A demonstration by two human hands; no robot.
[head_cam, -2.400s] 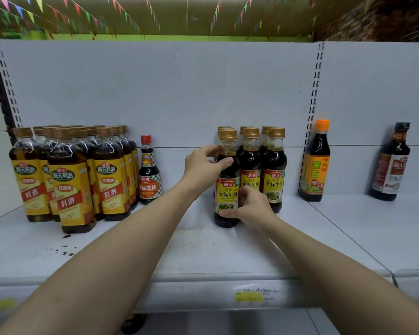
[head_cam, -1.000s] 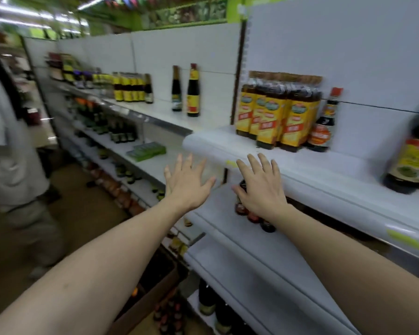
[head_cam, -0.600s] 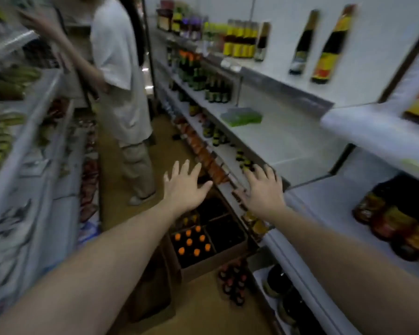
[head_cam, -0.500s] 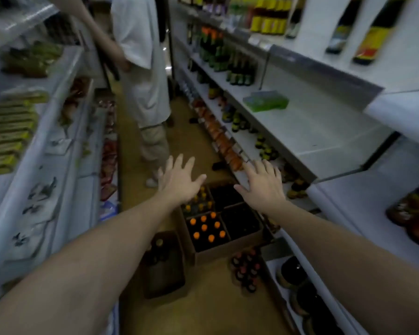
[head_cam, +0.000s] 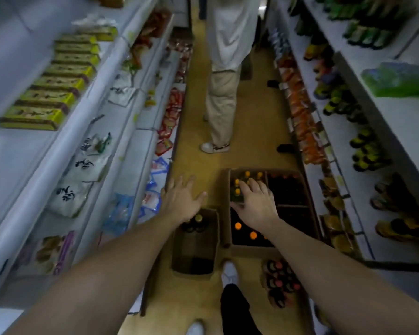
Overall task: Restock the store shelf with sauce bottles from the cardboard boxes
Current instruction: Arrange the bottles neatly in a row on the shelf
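Head view: my left hand and right hand, fingers spread and empty, hover over cardboard boxes holding unshelved sauce bottles.

The soy sauce bottle on the shelf has been let go. The left hand, now spread open, has been moved over the small cardboard box, and the right hand, likewise opened, over the large cardboard box of orange-capped bottles.
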